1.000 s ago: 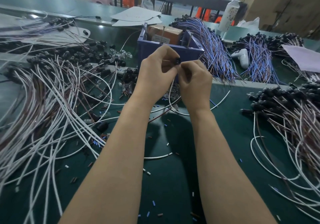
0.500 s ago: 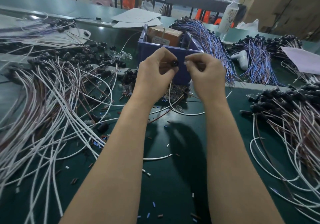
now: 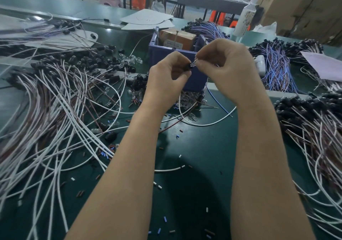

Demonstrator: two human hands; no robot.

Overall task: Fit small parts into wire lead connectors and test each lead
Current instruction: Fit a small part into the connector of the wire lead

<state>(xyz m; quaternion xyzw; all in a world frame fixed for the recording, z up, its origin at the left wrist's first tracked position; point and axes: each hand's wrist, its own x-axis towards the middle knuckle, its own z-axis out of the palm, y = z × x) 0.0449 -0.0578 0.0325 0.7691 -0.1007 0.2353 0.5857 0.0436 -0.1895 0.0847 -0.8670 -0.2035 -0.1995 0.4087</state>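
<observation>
Right hand (image 3: pixel 227 71) is swinging back in, pinching a clear part (image 3: pixel 193 64) that's pointing lengthwise left at the black connector (image 3: pixel 188 67) the left hand (image 3: pixel 166 80) is gripping.

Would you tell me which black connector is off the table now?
The black connector pinched by the left hand, beside the clear part in the right hand; the rest lie on the table.

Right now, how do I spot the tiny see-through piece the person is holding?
Find the blue bin mid-table and look just in front of it. The right hand pinches the clear part up to the black connector in the left hand. Other clear parts lie loose on the table; only this one is held.
</observation>
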